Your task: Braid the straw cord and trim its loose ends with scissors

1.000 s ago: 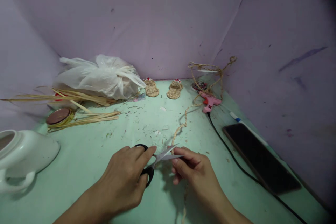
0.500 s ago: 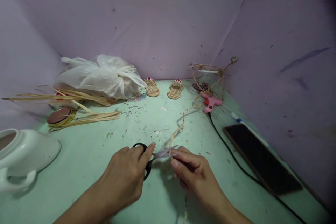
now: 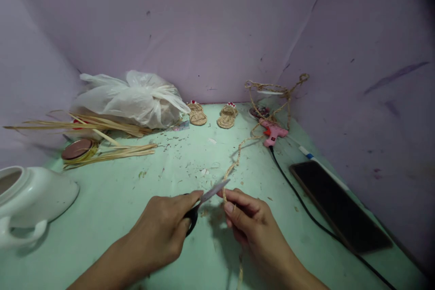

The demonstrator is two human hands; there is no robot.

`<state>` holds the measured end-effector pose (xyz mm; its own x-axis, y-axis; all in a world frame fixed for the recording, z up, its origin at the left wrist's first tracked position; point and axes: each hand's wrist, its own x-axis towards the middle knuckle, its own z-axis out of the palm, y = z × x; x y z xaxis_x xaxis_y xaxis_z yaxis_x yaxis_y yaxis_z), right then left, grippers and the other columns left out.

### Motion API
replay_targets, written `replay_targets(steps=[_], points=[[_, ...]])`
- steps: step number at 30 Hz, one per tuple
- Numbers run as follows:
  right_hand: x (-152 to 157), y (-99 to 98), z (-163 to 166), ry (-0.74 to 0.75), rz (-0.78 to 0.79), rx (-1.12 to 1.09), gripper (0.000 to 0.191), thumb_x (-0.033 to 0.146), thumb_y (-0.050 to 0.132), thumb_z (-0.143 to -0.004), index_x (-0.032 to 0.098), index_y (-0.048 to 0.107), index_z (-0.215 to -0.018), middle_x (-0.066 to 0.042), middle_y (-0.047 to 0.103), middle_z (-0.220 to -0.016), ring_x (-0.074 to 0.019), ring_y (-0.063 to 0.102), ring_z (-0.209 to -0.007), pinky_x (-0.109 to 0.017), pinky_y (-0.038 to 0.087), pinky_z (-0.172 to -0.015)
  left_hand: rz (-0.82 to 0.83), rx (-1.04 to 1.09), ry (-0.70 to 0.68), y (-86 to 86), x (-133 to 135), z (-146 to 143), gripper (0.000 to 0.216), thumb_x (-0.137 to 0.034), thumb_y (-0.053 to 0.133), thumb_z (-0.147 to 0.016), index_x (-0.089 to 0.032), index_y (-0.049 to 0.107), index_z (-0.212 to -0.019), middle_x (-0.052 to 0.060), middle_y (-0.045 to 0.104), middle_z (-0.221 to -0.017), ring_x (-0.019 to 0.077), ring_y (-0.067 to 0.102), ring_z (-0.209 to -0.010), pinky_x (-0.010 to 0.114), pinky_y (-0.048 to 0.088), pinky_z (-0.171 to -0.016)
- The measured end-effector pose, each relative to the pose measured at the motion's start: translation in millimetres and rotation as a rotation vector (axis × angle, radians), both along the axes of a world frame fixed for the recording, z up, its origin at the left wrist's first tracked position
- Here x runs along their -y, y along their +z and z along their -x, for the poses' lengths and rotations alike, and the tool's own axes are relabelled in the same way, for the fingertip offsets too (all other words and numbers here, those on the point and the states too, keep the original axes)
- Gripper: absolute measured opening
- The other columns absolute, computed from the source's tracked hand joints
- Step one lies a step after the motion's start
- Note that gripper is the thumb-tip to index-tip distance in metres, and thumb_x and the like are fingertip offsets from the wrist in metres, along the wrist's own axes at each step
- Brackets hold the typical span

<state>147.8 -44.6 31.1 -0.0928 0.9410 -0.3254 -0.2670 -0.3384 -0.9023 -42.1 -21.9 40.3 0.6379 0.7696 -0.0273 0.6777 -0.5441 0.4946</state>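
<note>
My left hand [image 3: 161, 224] is closed round the black handles of a pair of scissors [image 3: 213, 191]. Their grey blades point up and right and look closed, with the tips by a braided straw cord [image 3: 239, 152]. Between thumb and fingers, my right hand [image 3: 256, 222] pinches that cord just under the blade tips. A loose length of it hangs below the hand to the bottom edge, and the upper part winds back to a tangle of cord. Whether the cord is cut at the blades I cannot tell.
A pink glue gun [image 3: 273, 132] with a black cable and a dark phone [image 3: 340, 206] lie at right. Two small woven slippers [image 3: 227, 117] stand at the back. To the left are a white plastic bag [image 3: 132, 99], straw strips [image 3: 118, 152], a round lid [image 3: 77, 149] and a white jug [image 3: 44, 195].
The scissors' blades, apart around the cord before, have come together and tilted up. My left hand has turned slightly; my right hand keeps its pinch on the cord.
</note>
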Motion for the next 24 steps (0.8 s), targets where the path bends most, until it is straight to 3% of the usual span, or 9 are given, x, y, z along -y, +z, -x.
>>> replay_targets(steps=[2,5,9,12,15,19,24], points=[[0,-0.8,0,-0.05,0.076,-0.053,0.032,0.034,0.069,-0.063,0.017,0.068,-0.09,0.005,0.042,-0.052,-0.0043,0.031,-0.041,-0.016,0.021,-0.034,-0.028,0.067,0.057,3.4,-1,1,0.05,-0.011,0.038,-0.073,-0.026,0.036,-0.121,0.002,0.062,-0.097,0.0165,0.058,-0.084,0.026,0.043,-0.072],[0,-2.7,0,-0.078,0.108,-0.088,0.035,0.034,0.07,-0.061,0.016,0.068,-0.09,0.004,0.043,-0.05,-0.0042,0.033,-0.041,-0.015,0.021,-0.033,-0.18,-0.023,0.078,1.4,0,1,0.055,-0.015,0.043,-0.069,-0.024,0.034,-0.123,0.006,0.059,-0.102,0.0213,0.056,-0.086,0.032,0.042,-0.073],[1,-4.5,1,-0.055,0.079,-0.054,0.034,0.035,0.069,-0.063,0.018,0.067,-0.092,0.005,0.045,-0.049,-0.0036,0.033,-0.039,-0.015,0.024,-0.033,-0.288,-0.179,0.02,-9.2,4,-1,0.057,-0.014,0.042,-0.069,-0.02,0.034,-0.125,0.008,0.059,-0.095,0.0222,0.055,-0.076,0.035,0.042,-0.066],[1,-3.2,2,-0.006,0.01,0.033,0.032,0.036,0.067,-0.064,0.019,0.067,-0.092,0.004,0.045,-0.055,-0.0039,0.036,-0.04,-0.016,0.026,-0.033,-0.28,-0.143,0.04,-14.2,4,0,0.054,-0.011,0.038,-0.072,-0.019,0.036,-0.125,0.007,0.062,-0.085,0.0201,0.056,-0.068,0.033,0.043,-0.061],[2,-1.7,5,0.009,-0.012,0.049,0.035,0.038,0.067,-0.062,0.017,0.068,-0.09,0.002,0.047,-0.06,-0.0071,0.042,-0.046,-0.018,0.032,-0.036,-0.131,0.079,0.194,-10.2,1,1,0.048,-0.009,0.039,-0.073,-0.024,0.044,-0.118,0.002,0.064,-0.085,0.0168,0.059,-0.071,0.027,0.044,-0.065],[7,-4.5,15,0.024,0.034,-0.016,0.029,0.03,0.073,-0.054,0.014,0.067,-0.077,0.003,0.051,-0.053,-0.0076,0.045,-0.048,-0.022,0.037,-0.05,0.259,0.493,0.521,3.5,1,-12,0.031,-0.018,0.053,-0.069,-0.02,0.056,-0.1,0.001,0.064,-0.074,0.0142,0.059,-0.064,0.022,0.045,-0.058],[17,-13.6,25,0.132,0.023,-0.02,0.015,0.02,0.072,-0.054,0.016,0.062,-0.065,0.003,0.055,-0.055,-0.008,0.046,-0.051,-0.022,0.036,-0.053,0.708,0.8,0.617,7.1,6,-32,0.037,-0.021,0.067,-0.055,-0.013,0.059,-0.09,0.002,0.06,-0.063,0.0131,0.055,-0.056,0.021,0.043,-0.051]])
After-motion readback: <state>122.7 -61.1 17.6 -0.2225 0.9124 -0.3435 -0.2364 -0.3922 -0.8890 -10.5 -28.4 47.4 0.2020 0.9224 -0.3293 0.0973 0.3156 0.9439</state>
